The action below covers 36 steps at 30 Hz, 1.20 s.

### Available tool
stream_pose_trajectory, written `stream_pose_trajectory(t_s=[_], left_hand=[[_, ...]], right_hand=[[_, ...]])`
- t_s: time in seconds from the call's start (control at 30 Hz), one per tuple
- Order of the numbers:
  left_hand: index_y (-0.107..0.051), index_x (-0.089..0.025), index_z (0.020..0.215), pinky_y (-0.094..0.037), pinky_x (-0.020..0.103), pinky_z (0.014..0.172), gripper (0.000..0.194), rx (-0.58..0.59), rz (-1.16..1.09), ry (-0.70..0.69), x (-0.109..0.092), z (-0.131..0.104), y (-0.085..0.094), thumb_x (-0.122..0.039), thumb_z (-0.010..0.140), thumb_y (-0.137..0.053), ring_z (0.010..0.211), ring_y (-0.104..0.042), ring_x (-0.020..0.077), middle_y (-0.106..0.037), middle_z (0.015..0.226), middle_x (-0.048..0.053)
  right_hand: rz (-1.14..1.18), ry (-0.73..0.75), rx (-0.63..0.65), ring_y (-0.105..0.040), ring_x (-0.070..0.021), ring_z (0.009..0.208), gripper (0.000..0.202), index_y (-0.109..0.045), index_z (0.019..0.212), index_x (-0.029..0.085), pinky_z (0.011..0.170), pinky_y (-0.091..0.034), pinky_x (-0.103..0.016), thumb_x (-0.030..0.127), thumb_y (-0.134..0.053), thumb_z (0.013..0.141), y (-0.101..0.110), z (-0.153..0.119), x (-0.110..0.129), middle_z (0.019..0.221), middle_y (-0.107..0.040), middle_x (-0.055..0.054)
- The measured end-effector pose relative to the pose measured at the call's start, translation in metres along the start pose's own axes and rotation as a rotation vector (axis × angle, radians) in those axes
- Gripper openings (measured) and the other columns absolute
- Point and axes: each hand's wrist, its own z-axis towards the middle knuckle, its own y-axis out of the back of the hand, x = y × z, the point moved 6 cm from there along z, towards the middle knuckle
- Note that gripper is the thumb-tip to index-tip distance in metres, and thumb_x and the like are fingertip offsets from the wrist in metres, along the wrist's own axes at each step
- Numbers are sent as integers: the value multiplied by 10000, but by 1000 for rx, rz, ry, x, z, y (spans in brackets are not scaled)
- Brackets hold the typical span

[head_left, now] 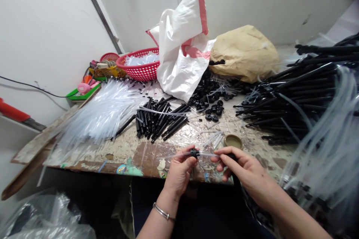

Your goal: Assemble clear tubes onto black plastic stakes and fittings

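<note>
Near the table's front edge, my left hand [181, 168] pinches a small black fitting [193, 152] between thumb and fingers. A clear thin tube [206, 154] runs through or into the fitting, and a length of it sticks out to the left. My right hand [238, 162] is closed on the tube just right of the fitting, thumb against forefinger. Something black shows partly behind the right fingers; its shape is mostly hidden. Beyond the hands lies a pile of short black rods [159, 117]. Loose black round parts [214, 110] are scattered to its right.
Clear tubes [98, 114] are heaped at left. Long black rods [297, 97] and more tubes [339, 138] pile up at right. A small round dish [233, 142] sits just beyond my right hand. Behind are a red basket [143, 71], a white sack [179, 52] and a brown bag [244, 52].
</note>
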Motion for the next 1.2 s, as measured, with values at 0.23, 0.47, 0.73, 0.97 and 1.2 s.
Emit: stream_pose_trajectory(t_s=[0.23,0.47,0.73,0.97,1.2], left_hand=[[-718,-171,886,-437,196,670,379,5,-3,5,-1,0,-1,-199,522,-823,769,-615,136,-717,860,60],[-720,-167,878,-438,215,647,367,-8,23,5,0,-1,-1,-177,524,-813,733,-610,142,-715,843,58],[-728,-166,859,-416,213,580,360,-10,34,-16,-1,0,0,-203,512,-819,609,-562,109,-699,765,38],[-725,-151,849,-402,215,545,374,4,31,-24,0,1,2,-221,497,-832,531,-503,82,-669,700,23],[-729,-145,828,-399,190,518,387,16,-10,-21,0,1,1,-240,472,-849,530,-521,76,-669,673,25]], right_hand=[[-62,20,-3,-537,-81,522,335,-581,917,181,508,-464,-230,475,-583,757,1,1,1,747,-640,-20],[-188,51,-44,-606,-115,568,373,-611,908,187,563,-519,-268,515,-591,732,1,3,5,838,-665,-41],[-187,30,-49,-640,-142,600,316,-623,851,173,610,-514,-282,444,-659,692,-8,15,-3,808,-684,-34],[-208,58,-35,-637,-154,636,270,-615,740,167,633,-509,-280,423,-670,672,-15,15,7,656,-677,-17],[-294,93,-30,-634,-149,666,197,-621,739,164,647,-487,-266,357,-639,709,-17,16,8,700,-690,-25]])
